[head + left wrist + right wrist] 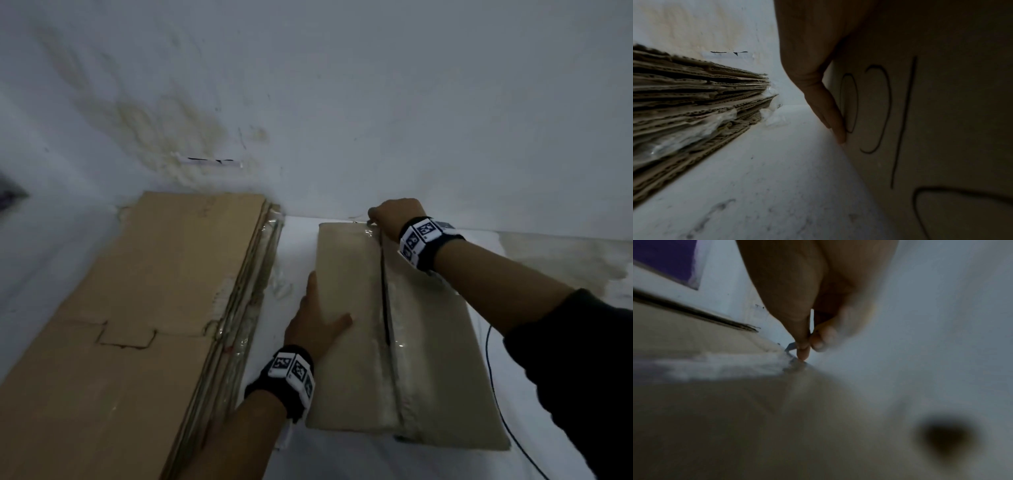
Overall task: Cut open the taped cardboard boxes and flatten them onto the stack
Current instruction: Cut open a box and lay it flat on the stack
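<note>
A taped cardboard box (349,274) lies on the white surface, right of the stack of flattened cardboard (137,291). A dark slit (385,291) runs along the far half of its taped centre seam. My left hand (315,322) holds the box's left edge, thumb on top and fingers (828,113) flat against the side (941,113). At the far end of the seam, my right hand (394,216) pinches a small metal blade (790,347) between thumb and fingertips (804,352). The blade's tip sits at the box's far edge, on the shiny tape (725,368).
A stained white wall (342,102) stands right behind the box and the stack (694,97). A narrow strip of white surface (294,246) separates the two. A thin black cable (496,394) trails along the box's right side.
</note>
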